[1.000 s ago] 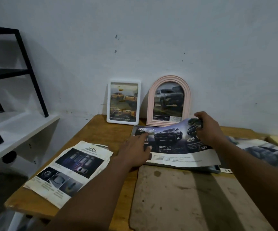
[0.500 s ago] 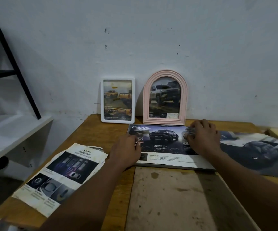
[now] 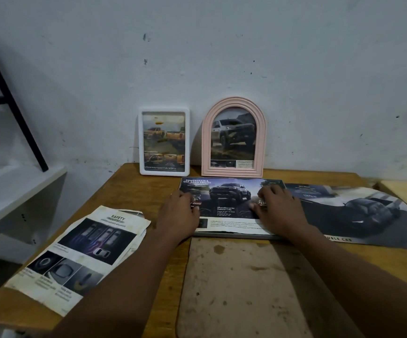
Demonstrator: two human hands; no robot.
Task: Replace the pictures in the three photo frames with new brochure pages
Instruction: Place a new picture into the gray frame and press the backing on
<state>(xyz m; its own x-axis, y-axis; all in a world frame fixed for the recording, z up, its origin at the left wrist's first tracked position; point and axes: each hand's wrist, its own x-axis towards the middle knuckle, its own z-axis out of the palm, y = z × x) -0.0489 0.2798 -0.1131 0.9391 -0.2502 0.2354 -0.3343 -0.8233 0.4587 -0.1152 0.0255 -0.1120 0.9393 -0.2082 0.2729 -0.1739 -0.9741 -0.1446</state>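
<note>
The wooden table point(image 3: 134, 191) fills the view, backed at 12 o'clock by the wall, with its left edge falling away at 9 o'clock. A stained brown mat point(image 3: 241, 289) covers its 6 o'clock part. A dark car spread point(image 3: 368, 213) lies flat at 3 o'clock, near the right edge. At 8 o'clock a creased safety page point(image 3: 83, 252) lies skewed, its near corner at the table's front edge. The brochure page point(image 3: 229, 191) lies at the centre, long axis from 9 to 3 o'clock, headline toward 12 o'clock, just in front of the frames and touching the mat's far edge; a thin grey edge shows under it. The pink arched frame point(image 3: 261, 142) and white frame point(image 3: 164, 172) stand upright against the wall at 12 o'clock, slightly apart. The right hand point(image 3: 278, 208) presses the page's 3 o'clock half with fingers spread flat, gripping nothing; the left hand point(image 3: 180, 213) rests palm down on its 9 o'clock edge, fingers relaxed.
</note>
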